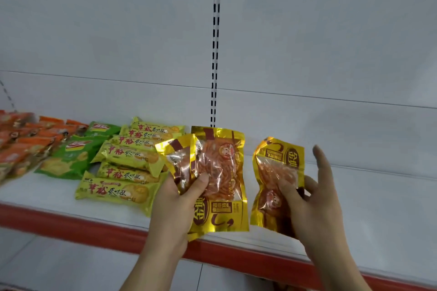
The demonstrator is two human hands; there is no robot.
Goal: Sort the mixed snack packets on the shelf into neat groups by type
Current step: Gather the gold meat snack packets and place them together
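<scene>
Head view: the left hand point(176, 198) grips two gold packets point(220, 172) and the right hand point(314, 198) pinches a third point(276, 177) above the shelf point(354, 208), apparently gathering that type; next, laying them together right of the yellow packets point(127, 160).

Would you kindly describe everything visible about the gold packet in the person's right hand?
The gold packet is shiny foil with a clear window showing orange strips inside. It is held upright but upside down, its print inverted, above the white shelf near the front edge. The right hand pinches its lower half; nothing else touches it.
</scene>
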